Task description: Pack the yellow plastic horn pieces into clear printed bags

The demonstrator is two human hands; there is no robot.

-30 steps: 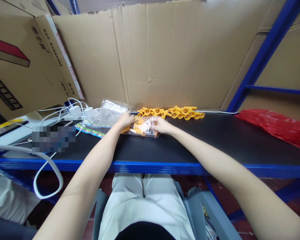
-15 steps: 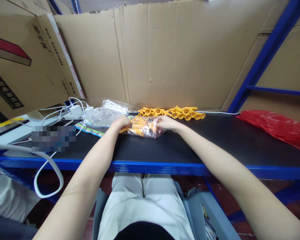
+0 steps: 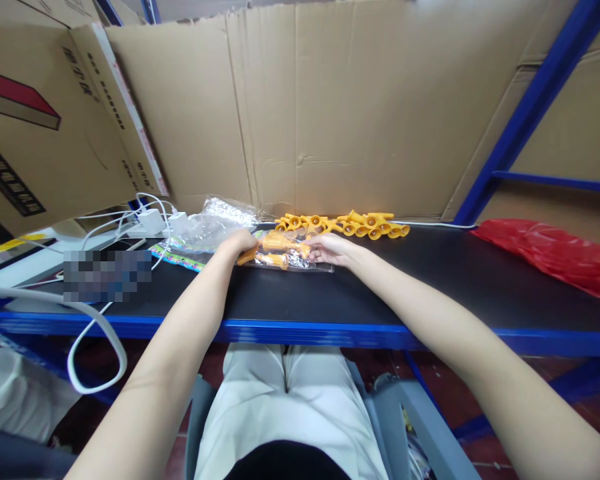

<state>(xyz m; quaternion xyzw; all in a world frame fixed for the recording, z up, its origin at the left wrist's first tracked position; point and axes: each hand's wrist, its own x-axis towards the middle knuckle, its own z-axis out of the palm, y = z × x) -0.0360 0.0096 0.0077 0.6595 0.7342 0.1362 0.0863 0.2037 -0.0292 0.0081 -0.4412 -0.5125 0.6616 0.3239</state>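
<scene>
Both hands (palms down) | left hand (image 3: pixel 237 241), right hand (image 3: pixel 330 248) | pinching bagged orange parts (image 3: pixel 280 252)

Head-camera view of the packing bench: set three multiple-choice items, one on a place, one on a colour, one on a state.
1. Where does the row of loose orange parts lie?
A. at the back of the black shelf, against the cardboard
B. on the person's lap
C. on the red bag

2. What colour is the crumpled bag at the right end of the shelf?
A. green
B. red
C. white

3. How is the clear packet of orange parts handled?
A. lying untouched
B. hanging from a hook
C. gripped by the left hand and right hand at opposite ends

Answers: 1 A, the row runs along the cardboard wall; 2 B, it is plainly red; 3 C, a hand closes on each end.
</scene>
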